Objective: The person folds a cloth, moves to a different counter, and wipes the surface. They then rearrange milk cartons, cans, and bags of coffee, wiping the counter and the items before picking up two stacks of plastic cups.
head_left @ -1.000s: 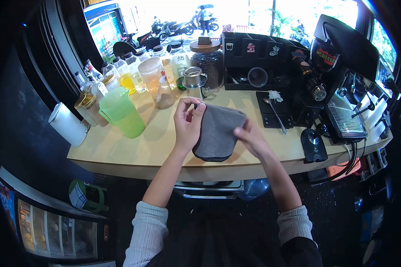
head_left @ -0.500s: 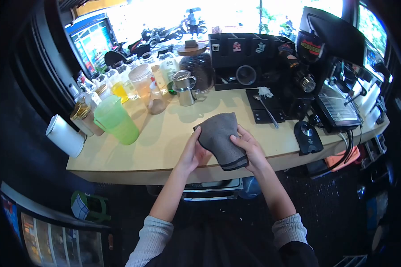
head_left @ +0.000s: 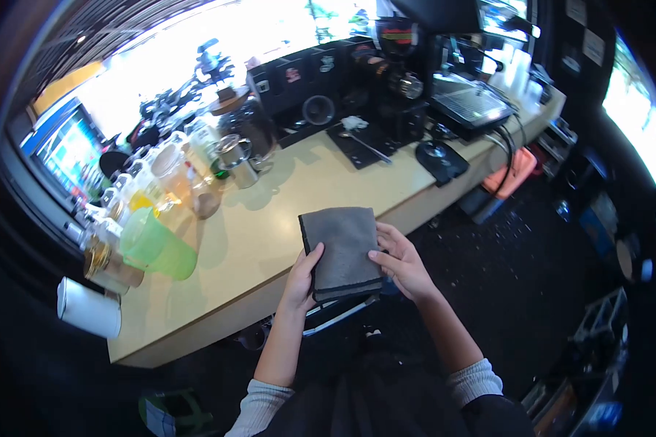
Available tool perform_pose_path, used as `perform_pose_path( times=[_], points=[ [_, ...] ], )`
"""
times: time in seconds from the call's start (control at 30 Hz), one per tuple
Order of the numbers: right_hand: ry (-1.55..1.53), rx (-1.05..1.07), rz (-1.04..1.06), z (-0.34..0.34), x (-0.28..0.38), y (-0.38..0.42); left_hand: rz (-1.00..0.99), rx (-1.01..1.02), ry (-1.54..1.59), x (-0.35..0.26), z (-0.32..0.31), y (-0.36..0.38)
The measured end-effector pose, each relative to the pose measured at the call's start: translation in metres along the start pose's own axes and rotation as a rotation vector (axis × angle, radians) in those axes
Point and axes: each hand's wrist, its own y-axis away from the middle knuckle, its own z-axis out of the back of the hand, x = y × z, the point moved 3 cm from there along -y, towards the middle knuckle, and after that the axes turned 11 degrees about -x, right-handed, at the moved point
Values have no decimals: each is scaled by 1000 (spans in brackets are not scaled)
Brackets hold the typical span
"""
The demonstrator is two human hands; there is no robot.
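Both hands grip a folded grey cloth at the worktop's near edge: left hand fingers pinch its left side, right hand fingers clasp its right.

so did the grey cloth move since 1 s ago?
Yes. The grey cloth came toward the near counter edge, away from the steel pitcher.

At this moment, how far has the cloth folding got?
Done: the grey cloth is folded into a neat rectangle. In hand: the left hand grips its near left edge and the right hand its right edge, holding it at the counter front. Left: it has not been set down flat and released.
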Motion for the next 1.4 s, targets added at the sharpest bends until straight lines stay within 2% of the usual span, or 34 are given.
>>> perform_pose_path(
  times=[0.07,0.13,0.2,0.27,0.33,0.43,0.57,0.6,0.67,0.8,0.87,0.93,1.0,1.07,1.13,1.17,1.2,1.27,1.3,1.33,1.4],
  points=[
    [51,-91,-17,14,0,30,94,136,119,14,-3,9],
    [235,-211,110,29,5,64,177,229,140,41,-4,12],
    [285,-383,151,44,3,106,435,335,296,74,-13,18],
    [484,-539,214,56,12,150,545,412,314,103,-37,33],
    [503,-631,213,61,23,191,655,540,398,127,-64,55],
    [928,-726,434,62,44,239,786,542,320,163,-101,84],
    [971,-859,429,86,58,288,852,665,171,204,-159,120],
    [980,-913,440,94,62,302,833,697,42,215,-175,135],
    [765,-1040,411,114,65,332,841,770,-101,243,-203,168],
    [610,-1294,522,166,69,403,802,996,-307,305,-256,245],
    [469,-1415,502,181,70,446,788,1289,-303,336,-272,276],
    [473,-1553,566,187,80,482,908,1416,-311,370,-288,297],
    [146,-1709,625,199,77,518,894,1602,-360,387,-311,324],
    [-36,-1890,720,203,75,552,929,1663,-369,403,-324,347],
    [-227,-1932,845,201,72,583,917,1720,-454,414,-340,370],
    [-255,-1921,926,201,71,596,962,1628,-455,424,-345,377],
    [-265,-1959,951,200,69,606,992,1662,-466,433,-348,385],
    [-303,-1984,1041,198,69,620,736,1609,-551,455,-356,393],
    [-305,-2022,1066,197,70,625,706,1554,-516,468,-357,399],
    [-350,-2046,1039,198,71,626,732,1587,-516,478,-360,404],
    [-396,-2091,1031,207,76,628,911,1645,-636,495,-368,411]
  ],
)
